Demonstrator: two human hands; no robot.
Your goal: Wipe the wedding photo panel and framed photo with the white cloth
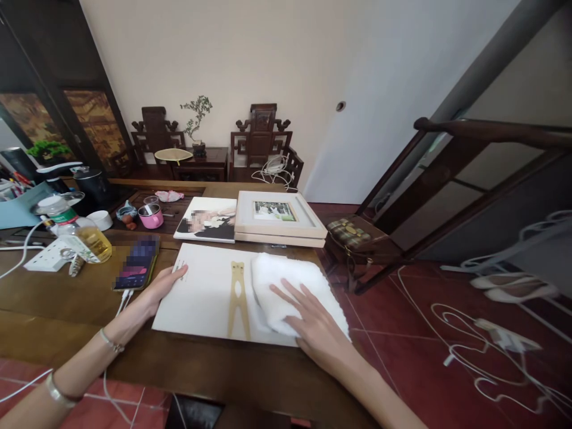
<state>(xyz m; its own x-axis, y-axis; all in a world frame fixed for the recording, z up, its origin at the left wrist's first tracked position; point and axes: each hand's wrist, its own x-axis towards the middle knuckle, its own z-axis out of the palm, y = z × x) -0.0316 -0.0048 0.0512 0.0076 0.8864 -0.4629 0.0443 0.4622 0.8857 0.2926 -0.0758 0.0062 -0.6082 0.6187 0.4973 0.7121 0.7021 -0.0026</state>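
Observation:
A flat white panel [203, 298] lies on the wooden table, with tiny print near its upper left corner. On its middle is a tan, two-legged shape with a small animal-like head [237, 298]; I cannot tell whether it is printed or a separate piece. My left hand [166, 287] grips the panel's left edge, thumb on top, other fingers mostly hidden. A fluffy white cloth [272, 271] covers the panel's right part. My right hand [308, 313] rests flat on that cloth, fingers spread.
Behind the panel are a photo book [208, 220] and stacked light-wood picture frames [281, 217]. To the left are a phone [137, 262] with a cable, a power strip [47, 255], an oil-like bottle [92, 238] and a pink cup [151, 217]. A chair [379, 238] stands right.

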